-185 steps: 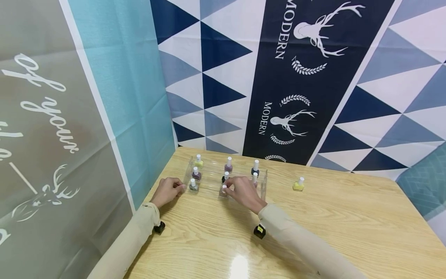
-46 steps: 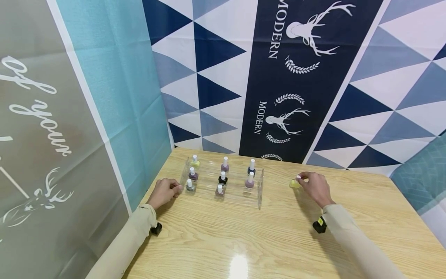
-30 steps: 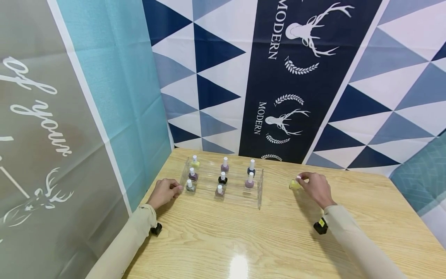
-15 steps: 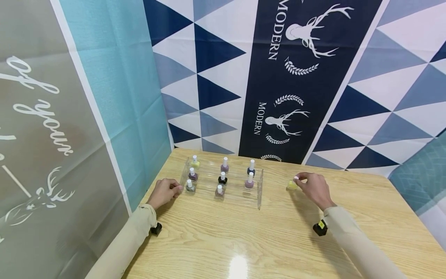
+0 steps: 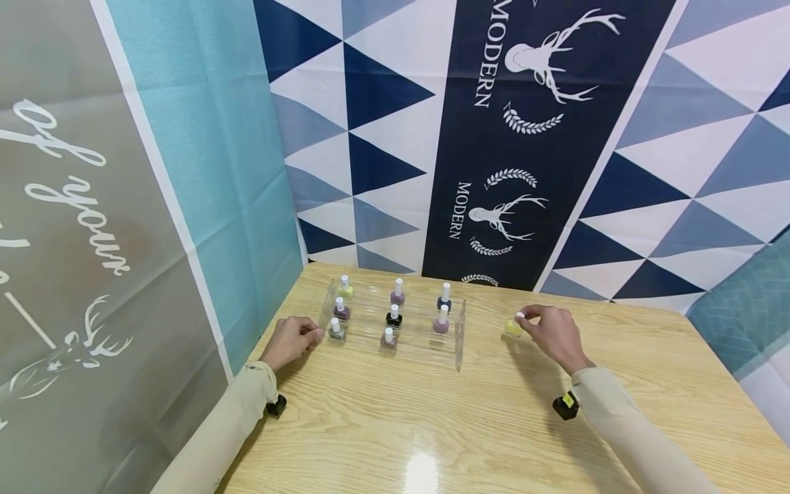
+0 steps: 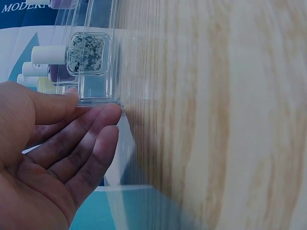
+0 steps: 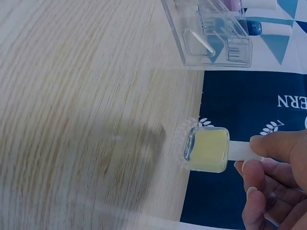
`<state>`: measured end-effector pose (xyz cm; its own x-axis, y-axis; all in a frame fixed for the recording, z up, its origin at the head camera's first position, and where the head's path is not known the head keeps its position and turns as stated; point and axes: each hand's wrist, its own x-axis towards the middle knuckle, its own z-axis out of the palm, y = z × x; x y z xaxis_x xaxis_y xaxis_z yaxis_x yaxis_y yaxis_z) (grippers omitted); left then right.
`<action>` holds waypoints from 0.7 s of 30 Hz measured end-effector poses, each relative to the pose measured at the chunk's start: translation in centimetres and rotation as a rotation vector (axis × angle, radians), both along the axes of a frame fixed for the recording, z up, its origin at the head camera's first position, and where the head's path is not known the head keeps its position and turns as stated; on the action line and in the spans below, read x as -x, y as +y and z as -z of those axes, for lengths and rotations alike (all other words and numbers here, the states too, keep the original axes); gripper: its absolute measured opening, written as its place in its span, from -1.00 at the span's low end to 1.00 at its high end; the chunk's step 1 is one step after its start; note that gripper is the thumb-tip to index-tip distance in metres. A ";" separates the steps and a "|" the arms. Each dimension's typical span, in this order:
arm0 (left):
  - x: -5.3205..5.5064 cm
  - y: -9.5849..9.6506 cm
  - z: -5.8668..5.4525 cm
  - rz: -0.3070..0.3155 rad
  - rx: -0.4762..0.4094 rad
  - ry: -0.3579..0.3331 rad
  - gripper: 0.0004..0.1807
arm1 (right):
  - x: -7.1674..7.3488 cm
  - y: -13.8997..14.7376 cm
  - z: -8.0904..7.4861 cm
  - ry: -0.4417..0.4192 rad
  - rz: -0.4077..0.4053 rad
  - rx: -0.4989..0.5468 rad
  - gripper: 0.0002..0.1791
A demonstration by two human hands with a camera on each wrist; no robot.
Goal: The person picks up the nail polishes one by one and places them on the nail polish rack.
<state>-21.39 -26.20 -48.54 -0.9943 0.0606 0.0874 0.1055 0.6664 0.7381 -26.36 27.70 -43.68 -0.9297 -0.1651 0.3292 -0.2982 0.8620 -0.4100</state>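
In the head view, my right hand (image 5: 554, 335) pinches the white cap of a yellow nail polish bottle (image 5: 512, 328), right of a clear acrylic display rack (image 5: 426, 348). The right wrist view shows the bottle (image 7: 210, 149) between thumb and fingers, seemingly just off the table. My left hand (image 5: 293, 340) holds the rack's left end; in the left wrist view, thumb and fingertips meet its clear edge (image 6: 98, 101). Beside them stands a speckled nail polish bottle (image 6: 89, 53). Other bottles on the tiers include black (image 5: 393, 320), dark blue (image 5: 444, 302) and mauve (image 5: 441, 325).
A wooden table (image 5: 345, 425) carries everything. Printed cloth hangs behind (image 5: 395, 165) and along the left side (image 5: 154, 206). The front tier of the rack holds bottles at its left and middle, with bare tier to the right.
My right hand went from a bottle on the rack's front tier to the yellow bottle at the right, took its cap, and has moved it slightly left. The left hand stays at the rack.
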 end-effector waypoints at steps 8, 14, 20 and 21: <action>-0.1 0.0 0.0 -0.004 0.006 0.006 -0.79 | -0.8 -0.6 -0.6 -0.012 -0.022 0.012 -0.77; -0.1 0.0 0.0 -0.004 0.006 0.008 -0.79 | -1.3 -1.3 -1.0 -0.034 -0.019 0.018 -0.75; 0.0 0.1 0.0 -0.006 0.011 0.005 -0.77 | -1.6 -1.8 -1.3 -0.024 -0.032 0.018 -0.78; 0.0 0.1 0.0 -0.007 0.013 0.005 -0.77 | -1.7 -1.8 -1.3 -0.019 -0.035 0.019 -0.78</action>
